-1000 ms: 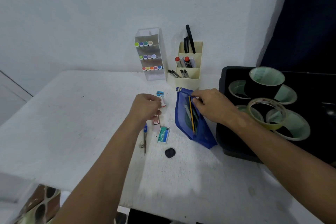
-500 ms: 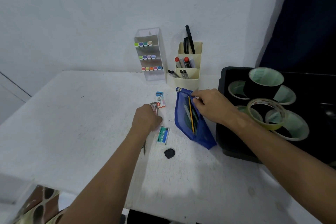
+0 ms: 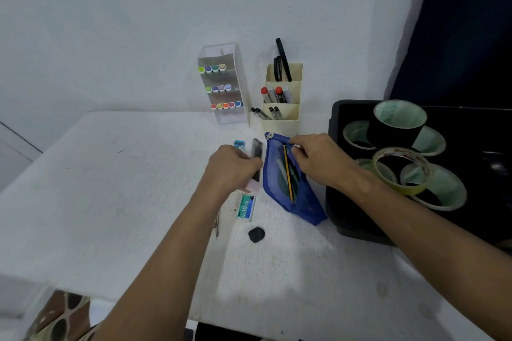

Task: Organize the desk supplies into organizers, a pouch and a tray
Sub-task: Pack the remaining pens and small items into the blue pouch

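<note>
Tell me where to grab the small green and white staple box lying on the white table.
Pinch the green and white staple box across its two long sides, coming from above. It lies flat with its label up, and both long sides are free, just below the left hand.

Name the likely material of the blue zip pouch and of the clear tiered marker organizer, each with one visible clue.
Blue zip pouch: seemingly a soft mesh fabric, matte; the pencil inside shows through its side. Clear tiered marker organizer: probably rigid transparent plastic, glossy; the wall and the marker caps are visible through its panels.
</note>
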